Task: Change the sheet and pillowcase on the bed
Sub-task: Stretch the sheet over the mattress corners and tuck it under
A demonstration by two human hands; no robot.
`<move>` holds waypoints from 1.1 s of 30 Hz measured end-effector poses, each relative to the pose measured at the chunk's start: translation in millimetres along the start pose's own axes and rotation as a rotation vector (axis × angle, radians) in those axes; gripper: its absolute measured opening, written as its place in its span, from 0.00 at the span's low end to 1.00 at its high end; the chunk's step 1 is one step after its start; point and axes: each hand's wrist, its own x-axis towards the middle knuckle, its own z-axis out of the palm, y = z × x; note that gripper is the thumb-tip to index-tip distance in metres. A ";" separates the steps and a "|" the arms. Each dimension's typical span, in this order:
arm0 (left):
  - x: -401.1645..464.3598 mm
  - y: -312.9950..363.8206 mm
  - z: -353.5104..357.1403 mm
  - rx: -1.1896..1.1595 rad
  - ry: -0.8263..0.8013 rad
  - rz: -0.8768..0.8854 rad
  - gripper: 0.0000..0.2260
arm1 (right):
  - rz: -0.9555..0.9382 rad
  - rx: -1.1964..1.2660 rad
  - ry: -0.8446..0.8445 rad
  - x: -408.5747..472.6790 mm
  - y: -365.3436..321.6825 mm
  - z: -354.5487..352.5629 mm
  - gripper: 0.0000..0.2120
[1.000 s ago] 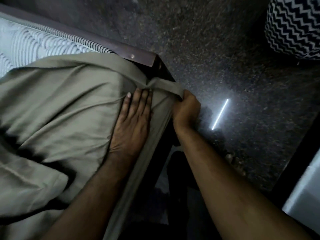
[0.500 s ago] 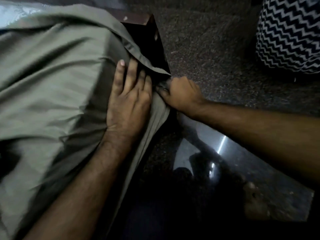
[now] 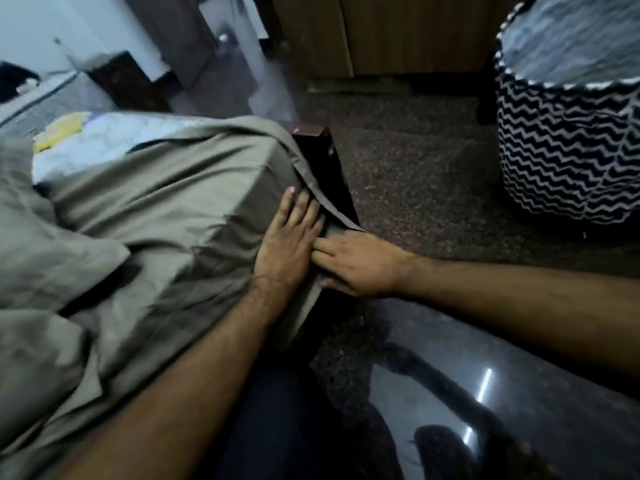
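1. Olive-grey sheet [image 3: 156, 209] lies draped over the bed corner, wrinkled and bunched toward my side. Its hem runs down along the dark wooden bed frame [image 3: 322, 157] at that corner.
2. My left hand [image 3: 287, 240] lies flat on the sheet at the corner, fingers straight and close together, pressing the cloth down.
3. My right hand [image 3: 356, 263] sits just beside the left, touching it. Fingers are extended against the hanging sheet edge where it meets the frame, thumb underneath. Whether the thumb pinches cloth, I cannot tell.
4. Beyond the sheet, away from me, a strip of bare mattress [image 3: 104, 136] shows, pale with a yellow patch.
5. Right of the bed corner: dark speckled floor [image 3: 415, 174], open, glossy with light streaks nearer me.
6. Well right of the corner stands a black-and-white zigzag basket [image 3: 568, 143], cut off by the picture edge; its contents are hard to make out.
7. Past the corner, wooden cabinet panels [image 3: 381, 32] line the far side.
8. The far left background is blurred; the dark furniture there is unclear.
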 end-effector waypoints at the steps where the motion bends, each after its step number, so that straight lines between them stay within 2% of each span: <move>1: 1.1 -2.6 0.2 0.017 -0.010 -0.012 0.29 | 0.064 0.045 -0.017 5.5 -2.0 9.0 0.16; 3: 3.6 -6.1 2.2 -0.033 0.027 -0.059 0.28 | 0.143 0.110 -0.139 7.4 1.4 26.9 0.26; 5: 4.6 -8.9 6.5 -0.066 0.099 -0.116 0.26 | 0.171 0.120 -0.219 1.0 9.4 34.9 0.31; 7: 6.9 -9.1 9.3 -0.115 0.161 -0.132 0.23 | 0.150 0.104 -0.193 0.0 15.2 37.1 0.30; 10: -0.1 -6.4 -3.5 -0.292 0.169 -0.020 0.16 | 0.148 0.086 -0.174 13.8 23.5 34.1 0.24; 11: -7.4 -4.7 -9.2 -0.367 0.095 0.006 0.15 | 0.145 0.071 -0.191 19.1 28.1 32.8 0.22; 14: -31.3 6.2 -19.9 -0.571 -0.385 -0.062 0.13 | 0.095 0.038 -0.284 26.2 41.0 33.3 0.23; 15: -38.2 10.6 -18.4 -0.670 -0.504 -0.099 0.14 | 0.074 0.032 -0.310 23.2 44.6 32.9 0.24; 16: -44.0 15.2 -14.9 -0.755 -0.556 -0.132 0.16 | 0.062 0.013 -0.304 19.6 46.8 33.6 0.26; 20: -49.3 28.3 -1.9 -0.806 -0.522 -0.194 0.27 | 0.094 -0.028 -0.207 20.9 44.8 37.5 0.32; 22: -45.6 36.9 2.4 -0.848 -0.479 -0.255 0.27 | 0.086 -0.029 -0.191 29.1 43.2 32.0 0.23; 24: -40.8 42.3 3.5 -0.910 -0.454 -0.303 0.28 | 0.012 -0.065 -0.100 32.8 42.5 18.8 0.10; 26: -40.4 44.7 8.2 -0.933 -0.433 -0.313 0.29 | -0.048 -0.024 0.010 23.5 42.2 13.5 0.07; 28: -40.7 46.7 17.0 -0.955 -0.417 -0.339 0.28 | -0.076 0.019 0.008 3.0 42.8 20.9 0.16; 30: -41.2 48.0 20.6 -0.962 -0.402 -0.383 0.27 | -0.027 0.028 -0.069 -12.8 35.9 29.0 0.27; 33: -41.3 41.9 14.9 -0.985 -0.388 -0.420 0.29 | 0.093 0.011 -0.139 9.3 31.0 36.1 0.31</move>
